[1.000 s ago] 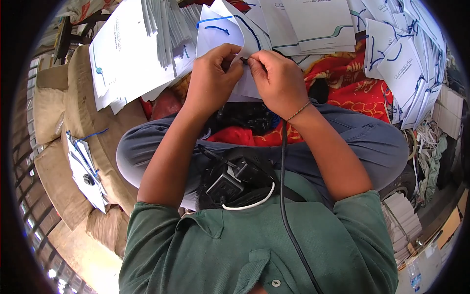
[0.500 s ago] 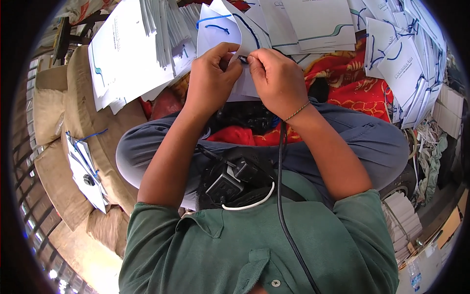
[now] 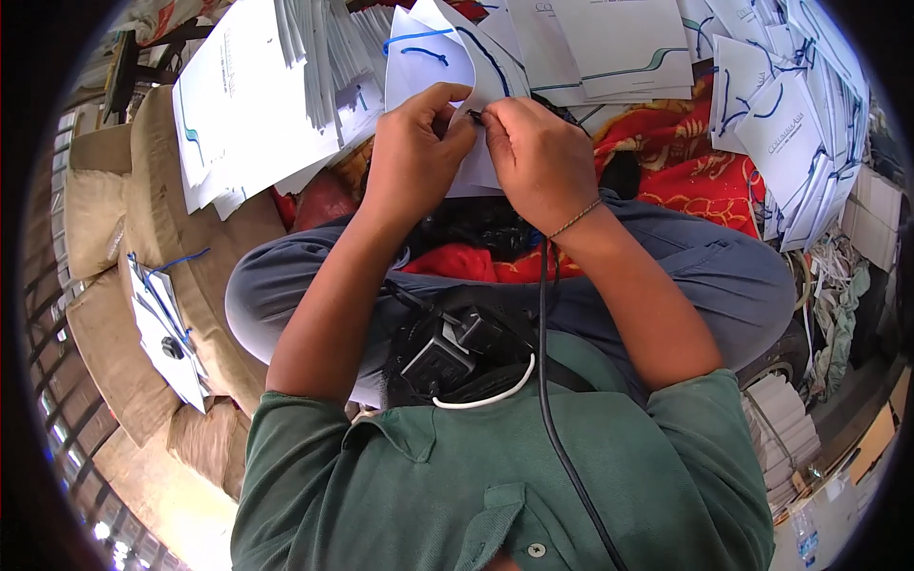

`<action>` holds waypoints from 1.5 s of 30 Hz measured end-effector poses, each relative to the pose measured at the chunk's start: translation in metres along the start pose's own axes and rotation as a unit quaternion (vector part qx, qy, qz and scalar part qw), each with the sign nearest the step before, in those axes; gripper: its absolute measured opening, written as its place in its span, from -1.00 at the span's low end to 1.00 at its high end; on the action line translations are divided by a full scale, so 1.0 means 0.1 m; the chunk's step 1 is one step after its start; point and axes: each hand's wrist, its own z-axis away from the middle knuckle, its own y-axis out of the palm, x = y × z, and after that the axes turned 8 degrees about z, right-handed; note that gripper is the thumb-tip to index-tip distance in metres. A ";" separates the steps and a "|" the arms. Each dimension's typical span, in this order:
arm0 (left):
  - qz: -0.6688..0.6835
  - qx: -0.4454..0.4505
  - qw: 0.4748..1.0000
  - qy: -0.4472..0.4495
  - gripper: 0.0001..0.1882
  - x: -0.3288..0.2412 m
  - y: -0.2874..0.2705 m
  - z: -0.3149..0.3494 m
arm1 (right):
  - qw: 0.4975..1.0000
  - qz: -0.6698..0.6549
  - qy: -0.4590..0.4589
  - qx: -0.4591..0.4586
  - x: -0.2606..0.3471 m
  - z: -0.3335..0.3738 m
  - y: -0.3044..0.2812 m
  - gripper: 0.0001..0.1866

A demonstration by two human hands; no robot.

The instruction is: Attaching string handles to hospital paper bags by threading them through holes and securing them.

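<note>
One person in a green shirt (image 3: 381, 485) sits cross-legged among paper goods, beside a brown cushioned seat (image 3: 152, 181) at left. A red patterned cloth (image 3: 690, 186) spreads past the right knee. White paper stacks crowd the far side: a thick pile (image 3: 252, 105) at far left, flat sheets (image 3: 624, 43) at far centre and a corded bundle (image 3: 790, 138) at far right. Between them, at far centre, a white paper bag (image 3: 419, 81) stands partly open just beyond the knees. The left hand (image 3: 414, 147), fingers curled, pinches the bag's edge; the right hand (image 3: 543, 157), thumb and forefinger pressed nearly together, grips a small dark piece close beside it. Blue cords (image 3: 419, 37) cross the bag's far part. The dark piece (image 3: 474, 115), between the two hands' fingertips, is too small to identify.
</note>
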 end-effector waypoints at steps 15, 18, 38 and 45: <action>-0.024 -0.014 1.000 0.000 -0.69 0.00 -0.02 -0.03 | 0.998 -0.060 0.018 0.016 -0.04 -0.08 -0.11 -0.83; -0.024 -0.017 1.000 0.005 -0.69 0.00 -0.02 -0.02 | 0.998 -0.052 0.009 0.024 -0.05 -0.07 -0.09 -0.83; 0.086 0.025 0.996 -0.025 -0.69 0.03 -0.02 -0.02 | 0.972 -0.211 0.109 -0.004 -0.12 -0.03 0.14 -0.79; 0.111 0.046 0.992 -0.031 -0.72 0.05 -0.02 -0.03 | 0.981 -0.161 0.108 0.004 -0.05 -0.06 0.05 -0.78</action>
